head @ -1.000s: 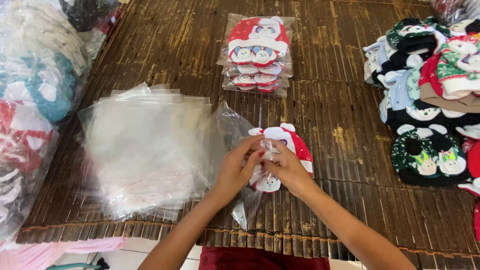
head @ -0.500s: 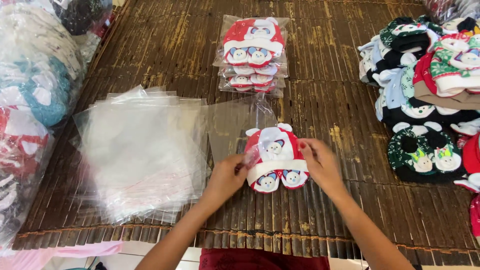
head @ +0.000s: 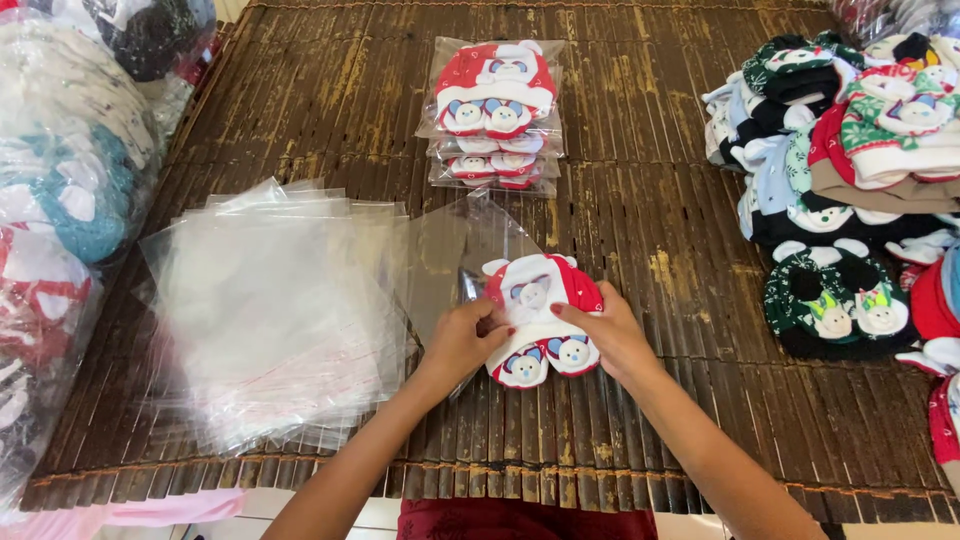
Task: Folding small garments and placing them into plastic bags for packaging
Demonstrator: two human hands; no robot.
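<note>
We count two hands (head: 540, 340) at work, both on one red-and-white baby set (head: 540, 318) going into one clear bag (head: 455, 255). Beyond that set lies one pile of bagged red sets (head: 495, 115), at least three deep. Left of it sits one stack of empty clear bags (head: 270, 310), too many to count. Right of it, one heap of unbagged sets (head: 850, 180).

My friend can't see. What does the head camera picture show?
Two hands, left hand and right hand, hold a red-and-white baby hat set at a clear plastic bag on a bamboo mat. Empty bags lie left, packed sets behind.
</note>
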